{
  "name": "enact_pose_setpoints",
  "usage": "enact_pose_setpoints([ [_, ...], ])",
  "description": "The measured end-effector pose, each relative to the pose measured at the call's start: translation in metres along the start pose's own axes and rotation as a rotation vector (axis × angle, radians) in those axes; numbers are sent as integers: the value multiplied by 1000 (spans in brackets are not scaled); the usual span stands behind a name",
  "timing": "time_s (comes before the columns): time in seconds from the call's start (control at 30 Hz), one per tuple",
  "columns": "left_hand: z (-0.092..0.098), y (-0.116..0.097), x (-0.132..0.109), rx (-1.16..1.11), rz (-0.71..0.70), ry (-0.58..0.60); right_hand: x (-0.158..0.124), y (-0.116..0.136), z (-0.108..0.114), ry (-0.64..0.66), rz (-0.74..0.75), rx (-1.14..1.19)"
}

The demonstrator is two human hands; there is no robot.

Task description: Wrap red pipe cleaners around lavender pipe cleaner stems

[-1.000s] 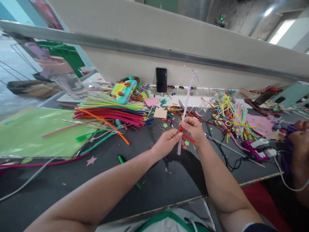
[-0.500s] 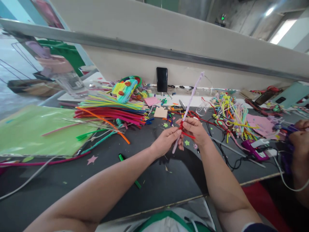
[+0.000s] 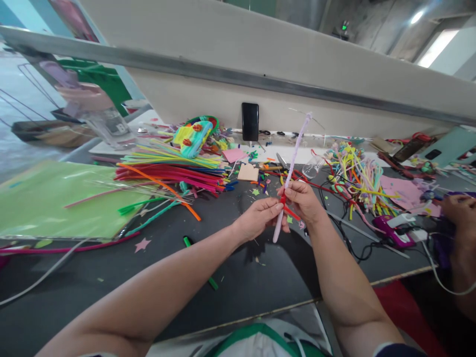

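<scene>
The lilac stem [image 3: 296, 153] slants upward above the table [image 3: 241, 295], its lower end sticking out below the hands. The left hand [image 3: 265, 213] pinches it between thumb and fingers; the right hand [image 3: 302, 198] pinches just above, where a red strip [image 3: 292, 213] meets the stem. Beyond, pipe cleaners [image 3: 169, 173] lie bundled and a phone [image 3: 250, 122] stands near the white panel [image 3: 208, 101].

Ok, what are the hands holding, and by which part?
The left hand and right hand pinch a lilac pipe-cleaner stem in its lower half, where a red pipe cleaner meets it.
</scene>
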State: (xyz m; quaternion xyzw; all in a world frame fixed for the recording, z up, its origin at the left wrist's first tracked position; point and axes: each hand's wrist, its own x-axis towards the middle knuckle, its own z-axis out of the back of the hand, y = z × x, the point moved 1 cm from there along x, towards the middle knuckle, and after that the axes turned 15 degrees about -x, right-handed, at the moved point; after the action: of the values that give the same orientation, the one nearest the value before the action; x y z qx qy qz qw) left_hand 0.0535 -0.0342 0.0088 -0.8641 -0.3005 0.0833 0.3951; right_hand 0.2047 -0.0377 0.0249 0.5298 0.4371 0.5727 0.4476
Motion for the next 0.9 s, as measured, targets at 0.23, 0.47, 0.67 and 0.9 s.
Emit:
enact_pose_setpoints([
  [0.23,1,-4,1,245,-64,-34,3,-3,1,-31,-7,-50],
  [0.47,4,-4,3,623,-175,-160,4,-5,-3,-87,-29,-165],
  [0.67,4,2,3,308,-109,-114,3,-2,-1,-93,-28,-123],
  [0.9,3,-5,4,82,-54,-26,0,2,-3,24,-34,49],
])
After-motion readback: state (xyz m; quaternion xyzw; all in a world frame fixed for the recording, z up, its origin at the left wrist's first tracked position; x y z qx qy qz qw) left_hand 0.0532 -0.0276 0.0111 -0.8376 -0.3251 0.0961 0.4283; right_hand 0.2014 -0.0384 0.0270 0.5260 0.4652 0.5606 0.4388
